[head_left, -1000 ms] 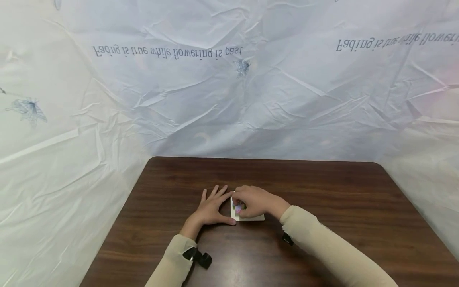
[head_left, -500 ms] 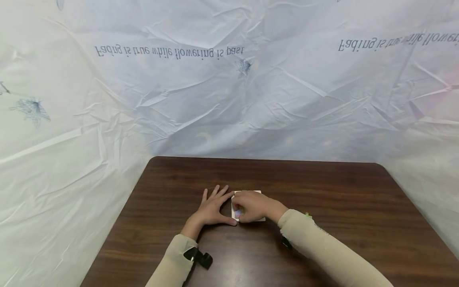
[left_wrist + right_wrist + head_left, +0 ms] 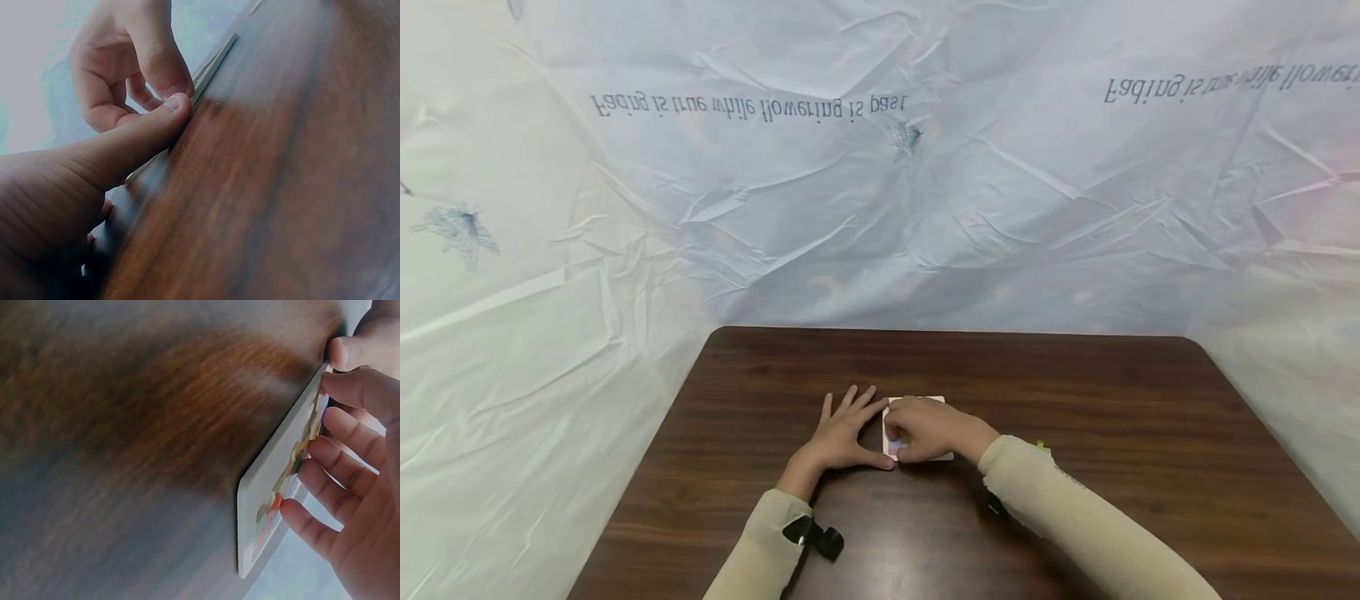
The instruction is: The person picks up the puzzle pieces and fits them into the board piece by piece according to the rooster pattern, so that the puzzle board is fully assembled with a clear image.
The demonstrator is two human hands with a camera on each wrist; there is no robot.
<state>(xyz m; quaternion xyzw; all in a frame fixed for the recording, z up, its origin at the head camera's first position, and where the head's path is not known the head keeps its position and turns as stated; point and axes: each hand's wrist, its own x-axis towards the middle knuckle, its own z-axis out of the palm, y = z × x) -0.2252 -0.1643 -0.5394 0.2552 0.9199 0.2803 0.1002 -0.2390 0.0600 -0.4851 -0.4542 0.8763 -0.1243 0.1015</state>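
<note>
A small white board (image 3: 940, 400) with raised, colourful picture pieces (image 3: 276, 501) lies flat on the table, mostly covered by a hand in the head view. My left hand (image 3: 842, 437) lies along its left side with the fingers spread. The left index fingertip is at the far left corner and the thumb tip at the near left corner. Bent over the board is my right hand (image 3: 928, 427), its fingertips resting on the coloured pieces. In the left wrist view, the right thumb sits beside the left thumb, close over the board's pale edge (image 3: 215, 65). A pink patch shows between right thumb and index finger.
The brown wooden table (image 3: 1075, 383) has a back edge in front of a pale printed curtain (image 3: 820, 208). A small yellow-green thing (image 3: 1042, 446) peeks out behind the right sleeve (image 3: 1075, 508). A black strap device (image 3: 816, 537) is on the left wrist.
My right hand has shifted slightly towards me and its fingers have lowered onto the board, so the far right corner and the yellow-green thing now show. The left hand has stayed put.
</note>
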